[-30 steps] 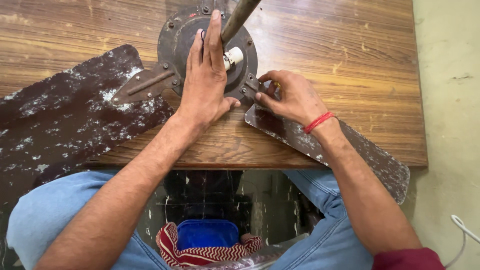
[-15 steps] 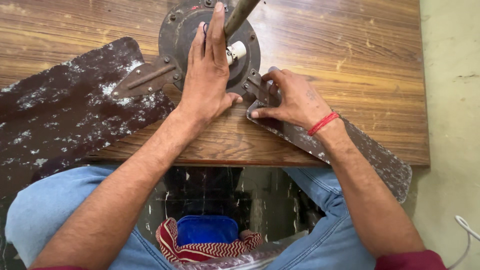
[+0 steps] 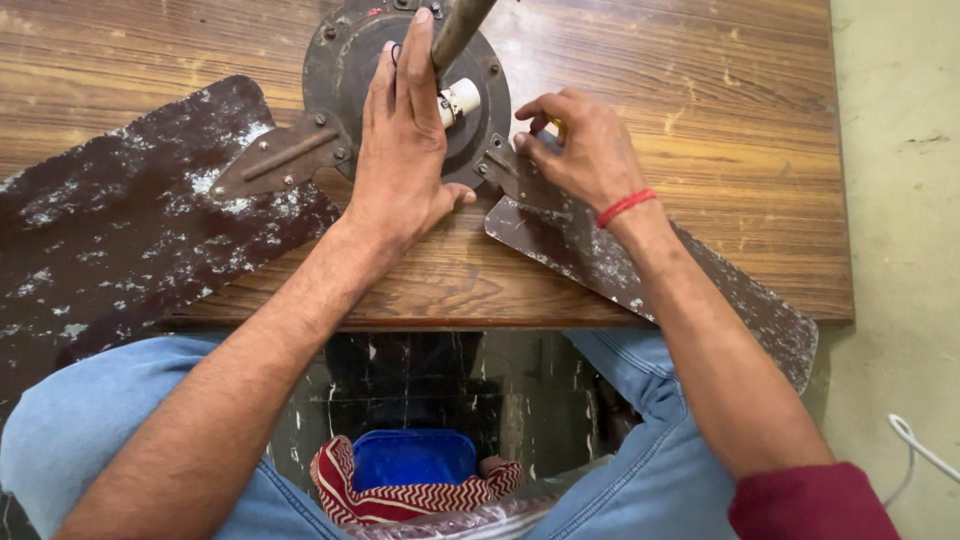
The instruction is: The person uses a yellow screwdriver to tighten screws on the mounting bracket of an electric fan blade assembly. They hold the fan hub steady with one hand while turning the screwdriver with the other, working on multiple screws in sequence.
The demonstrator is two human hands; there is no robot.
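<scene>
While the left hand [image 3: 405, 150] lies flat and spread on the fan motor housing [image 3: 340, 60], palm down with fingers stretched toward the far rim and the thumb splayed off the near edge onto the wood, it grips nothing; it simply presses the housing. Beside its fingertips a dull metal downrod [image 3: 462, 28] rises out of the housing's centre, with a small white plastic connector [image 3: 461, 100] at its foot.

Just to the right of the housing, the right hand [image 3: 580, 150] is curled narrow, fingertips pinched at the metal blade bracket [image 3: 505, 170] where it meets the housing rim. Something small and yellow peeks out under the fingers; what it is cannot be told. A red thread band [image 3: 624, 207] circles that wrist.

Round, dark brown and rust-dulled, the housing sits on a wooden table [image 3: 700, 110] with streaky varnished grain. From it a right fan blade [image 3: 700, 290] runs out under the right forearm, past the table's near edge: flat, brown, scuffed pale. A left fan blade [image 3: 120, 220], broader in view and flecked white, extends from its own bracket on the housing's other side.

Below the table edge are blue jeans [image 3: 80, 430] and a red zigzag-patterned cloth [image 3: 400, 495].
</scene>
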